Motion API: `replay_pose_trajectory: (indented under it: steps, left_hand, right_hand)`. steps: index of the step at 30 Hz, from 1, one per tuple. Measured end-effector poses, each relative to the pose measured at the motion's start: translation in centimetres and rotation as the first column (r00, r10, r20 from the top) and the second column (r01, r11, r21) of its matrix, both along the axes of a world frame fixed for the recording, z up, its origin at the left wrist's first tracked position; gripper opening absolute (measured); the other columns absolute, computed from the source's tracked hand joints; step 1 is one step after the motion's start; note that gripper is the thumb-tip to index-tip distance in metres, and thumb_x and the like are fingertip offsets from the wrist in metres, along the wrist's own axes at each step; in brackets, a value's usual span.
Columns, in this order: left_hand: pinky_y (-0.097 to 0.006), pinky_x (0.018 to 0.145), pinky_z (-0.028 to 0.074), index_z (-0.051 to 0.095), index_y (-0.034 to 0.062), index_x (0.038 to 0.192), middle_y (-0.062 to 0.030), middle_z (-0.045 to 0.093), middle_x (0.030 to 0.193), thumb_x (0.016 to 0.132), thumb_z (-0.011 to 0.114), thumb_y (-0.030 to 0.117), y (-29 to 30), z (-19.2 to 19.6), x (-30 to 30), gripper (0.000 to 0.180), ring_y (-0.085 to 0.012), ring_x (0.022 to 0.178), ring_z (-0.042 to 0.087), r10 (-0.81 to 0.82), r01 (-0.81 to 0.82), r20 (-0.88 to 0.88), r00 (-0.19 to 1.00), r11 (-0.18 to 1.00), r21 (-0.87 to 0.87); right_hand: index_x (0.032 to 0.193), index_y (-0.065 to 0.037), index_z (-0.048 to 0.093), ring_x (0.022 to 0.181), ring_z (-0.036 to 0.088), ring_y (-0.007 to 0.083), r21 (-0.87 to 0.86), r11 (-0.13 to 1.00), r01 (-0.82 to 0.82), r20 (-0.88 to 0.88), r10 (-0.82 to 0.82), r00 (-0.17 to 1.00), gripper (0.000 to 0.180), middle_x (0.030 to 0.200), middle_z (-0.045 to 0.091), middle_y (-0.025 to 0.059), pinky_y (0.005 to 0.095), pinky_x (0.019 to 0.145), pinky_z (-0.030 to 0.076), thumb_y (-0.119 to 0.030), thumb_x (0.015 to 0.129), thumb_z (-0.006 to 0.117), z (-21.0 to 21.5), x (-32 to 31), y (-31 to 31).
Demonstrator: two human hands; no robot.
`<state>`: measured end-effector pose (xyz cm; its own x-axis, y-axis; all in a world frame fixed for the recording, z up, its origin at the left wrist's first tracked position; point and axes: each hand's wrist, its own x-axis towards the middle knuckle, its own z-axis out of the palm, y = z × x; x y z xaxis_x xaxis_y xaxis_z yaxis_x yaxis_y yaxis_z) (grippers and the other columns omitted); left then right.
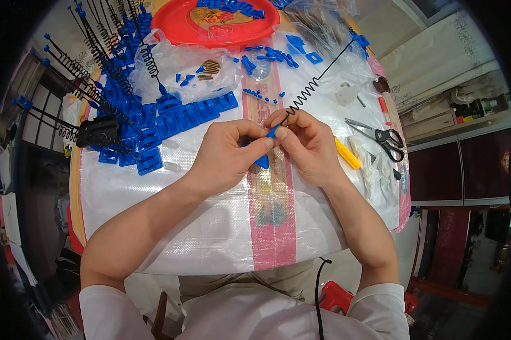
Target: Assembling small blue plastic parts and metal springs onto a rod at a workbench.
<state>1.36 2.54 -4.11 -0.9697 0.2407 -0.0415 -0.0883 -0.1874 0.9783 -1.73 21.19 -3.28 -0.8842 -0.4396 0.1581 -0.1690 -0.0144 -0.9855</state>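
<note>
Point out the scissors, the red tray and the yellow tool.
scissors [389, 137]: head view, on the black handles.
red tray [170, 25]: head view, on its left rim.
yellow tool [346, 154]: head view, mid-body.

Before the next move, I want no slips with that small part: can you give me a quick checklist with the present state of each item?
1. Both hands on the blue part: ok, left hand and right hand pinch it.
2. Spring wire at the part: ok, its coiled end reaches the fingertips.
3. Wire fully seated in the part: cannot tell, fingers hide the joint.
4. Loose blue parts in reach: ok, scattered just beyond the hands.
5. Scissors clear of the hands: ok, they lie to the right.
</note>
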Motion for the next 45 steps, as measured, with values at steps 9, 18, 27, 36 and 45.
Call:
replay_pose_trajectory:
  steps: [9,18,27,36,45]
  left_hand:
    - [-0.022,0.063,0.05,0.068,-0.0025,0.101,-0.0045,0.069,0.088,0.092,0.067,0.009,-0.2,-0.2,0.0,0.015,-0.0065,0.073,0.061,-0.016,0.014,-0.023,1.0,0.998,-0.057]
    - [-0.022,0.064,0.05,0.068,-0.0024,0.1,-0.0036,0.067,0.087,0.092,0.067,0.008,-0.2,0.0,0.1,0.013,-0.0066,0.073,0.061,-0.015,0.015,-0.002,1.0,0.997,-0.07]
    - [-0.022,0.069,0.05,0.069,-0.0025,0.099,-0.0028,0.067,0.089,0.091,0.067,0.007,-0.2,0.4,0.2,0.013,-0.0064,0.078,0.059,-0.02,0.021,0.016,1.0,0.997,-0.07]
    - [-0.027,0.074,0.049,0.07,-0.0032,0.096,-0.0063,0.065,0.093,0.086,0.069,0.007,0.3,-0.6,-0.3,0.015,-0.0126,0.084,0.061,0.046,-0.056,-0.13,0.99,0.996,-0.073]
    - [-0.025,0.076,0.046,0.068,-0.0013,0.102,-0.0057,0.061,0.099,0.084,0.067,-0.001,-0.9,-0.3,-1.2,0.018,-0.0129,0.088,0.058,-0.047,-0.101,-0.399,0.916,0.934,-0.342]
  right_hand:
    - [0.104,0.002,0.06,0.086,0.059,0.0074,0.0,1.0,0.019,-0.036,-0.019,0.999,0.014,0.095,0.062,0.0036,0.0241,0.077,0.051,-0.008,0.095,0.061,-0.6,0.0,0.0]
    - [0.106,0.002,0.059,0.086,0.059,0.0079,-0.004,1.0,0.002,-0.037,-0.002,0.999,0.015,0.099,0.062,0.0047,0.0245,0.077,0.051,-0.01,0.096,0.061,-0.6,0.1,0.0]
    - [0.107,0.001,0.06,0.095,0.059,0.0094,-0.011,1.0,-0.006,-0.035,0.006,0.999,0.015,0.105,0.062,0.004,0.0267,0.083,0.05,-0.009,0.095,0.06,-0.6,0.2,0.1]
    - [0.09,0.002,0.061,0.081,0.062,0.0203,0.223,0.967,0.126,-0.431,-0.018,0.902,0.01,0.099,0.061,0.0122,0.0301,0.072,0.05,-0.004,0.084,0.067,1.2,-0.6,0.6]
    - [0.093,0.0,0.061,0.079,0.064,0.0285,0.352,0.904,0.244,-0.687,0.073,0.723,0.014,0.102,0.061,0.0135,0.0362,0.068,0.052,-0.004,0.083,0.069,2.6,-0.1,0.1]
